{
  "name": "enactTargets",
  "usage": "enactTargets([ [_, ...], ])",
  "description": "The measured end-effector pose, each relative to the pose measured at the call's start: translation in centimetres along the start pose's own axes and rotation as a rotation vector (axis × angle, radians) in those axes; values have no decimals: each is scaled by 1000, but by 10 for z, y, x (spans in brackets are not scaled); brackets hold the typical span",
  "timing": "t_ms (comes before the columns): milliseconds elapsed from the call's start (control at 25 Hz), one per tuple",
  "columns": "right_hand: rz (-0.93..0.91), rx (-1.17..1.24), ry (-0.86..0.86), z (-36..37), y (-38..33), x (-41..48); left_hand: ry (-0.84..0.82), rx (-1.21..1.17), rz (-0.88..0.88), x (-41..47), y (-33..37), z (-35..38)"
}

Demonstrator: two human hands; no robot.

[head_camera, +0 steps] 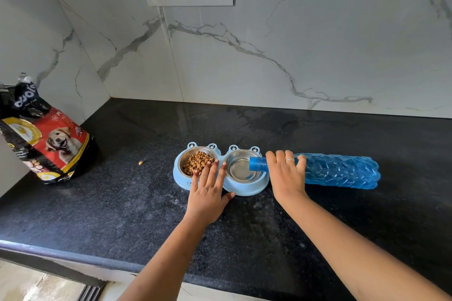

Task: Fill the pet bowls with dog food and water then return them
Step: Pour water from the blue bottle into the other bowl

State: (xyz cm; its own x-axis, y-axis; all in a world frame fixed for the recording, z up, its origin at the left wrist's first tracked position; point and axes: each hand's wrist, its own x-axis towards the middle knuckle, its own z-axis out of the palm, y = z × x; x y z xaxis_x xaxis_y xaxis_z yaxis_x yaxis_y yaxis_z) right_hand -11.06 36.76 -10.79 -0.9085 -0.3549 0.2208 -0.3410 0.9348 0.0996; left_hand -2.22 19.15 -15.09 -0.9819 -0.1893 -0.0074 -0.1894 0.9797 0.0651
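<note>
Right grip (286,176) curls round the blue water bottle (342,171), lying level, mouth over the three-o'clock bowl (241,170); left grip (208,195), spread flat, presses the twin feeder (178,176) at its six-o'clock rim.

Dog food bag (49,139), left of frame: its left side is cut off by the frame edge, and its small print is not legible. Left hand (208,198), lying flat, covers the near rim of the blue feeder (247,190) and part of the food bowl (182,161). Right hand (286,176), gripping the blue bottle (342,171), hides the bottle's neck. Whether the water bowl (241,170) holds water cannot be told. Both forearms run off the lower edge. The worktop (122,203) is cut at left and right. The mark on the feeder's front is too small to read.
</note>
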Motion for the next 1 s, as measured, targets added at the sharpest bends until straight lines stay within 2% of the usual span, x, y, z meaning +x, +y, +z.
enactTargets([
  [400,-18,-2,-13,-3,1,-3,0,47,13,-7,3,9],
  [760,-9,-9,-21,-6,-1,-1,81,59,6,-5,1,16],
  [1000,-21,-26,-11,-5,-2,0,80,7,21,-6,-3,23],
])
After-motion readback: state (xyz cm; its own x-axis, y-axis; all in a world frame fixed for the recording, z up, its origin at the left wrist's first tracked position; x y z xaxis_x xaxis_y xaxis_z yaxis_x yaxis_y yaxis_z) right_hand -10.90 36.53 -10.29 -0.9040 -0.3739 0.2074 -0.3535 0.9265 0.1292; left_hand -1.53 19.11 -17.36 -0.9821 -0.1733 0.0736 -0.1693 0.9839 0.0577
